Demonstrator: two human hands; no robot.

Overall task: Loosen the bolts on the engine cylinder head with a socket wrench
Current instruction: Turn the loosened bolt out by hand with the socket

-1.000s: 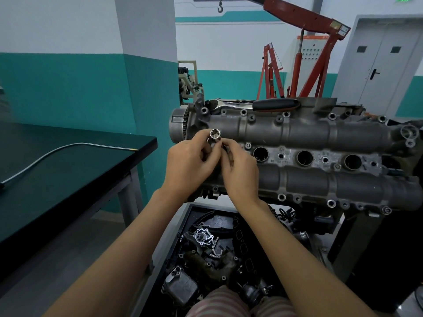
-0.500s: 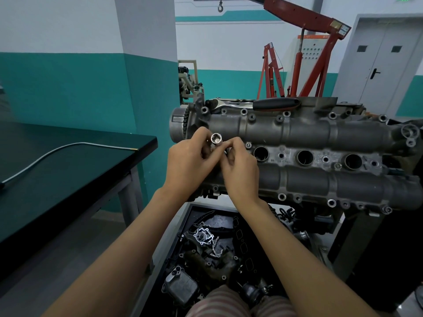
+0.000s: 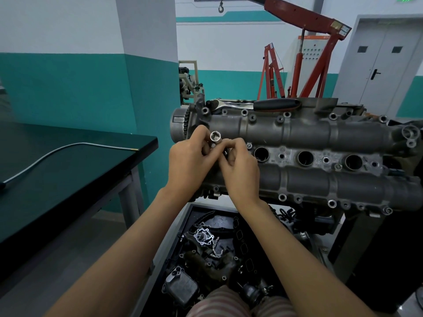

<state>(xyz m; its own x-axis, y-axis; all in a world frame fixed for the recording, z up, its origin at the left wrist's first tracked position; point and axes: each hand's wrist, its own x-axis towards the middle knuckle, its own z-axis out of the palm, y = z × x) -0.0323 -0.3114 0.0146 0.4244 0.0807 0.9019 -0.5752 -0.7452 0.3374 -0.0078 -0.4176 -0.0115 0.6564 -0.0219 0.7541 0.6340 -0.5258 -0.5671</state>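
Note:
A grey engine cylinder head [image 3: 309, 133] lies across the middle of the view, with bolts along its edges and three open round holes in its centre strip. Both hands meet at its left end. My left hand [image 3: 190, 163] grips a small silver socket [image 3: 215, 137], its open end facing up towards me. My right hand [image 3: 240, 170] pinches the lower part of the socket, where a small dark piece shows between the fingers. A socket wrench [image 3: 258, 104] with a chrome head and black handle rests on the far edge of the head, untouched.
A dark-topped table [image 3: 68, 170] with a grey cable [image 3: 57, 154] stands at the left. Below the engine, a black tray [image 3: 217, 252] holds several engine parts. A red engine hoist [image 3: 309, 42] and a grey door [image 3: 386, 62] are behind.
The socket and both hands have shifted slightly within the same spot; my fingers keep working around the socket. Nothing else has moved.

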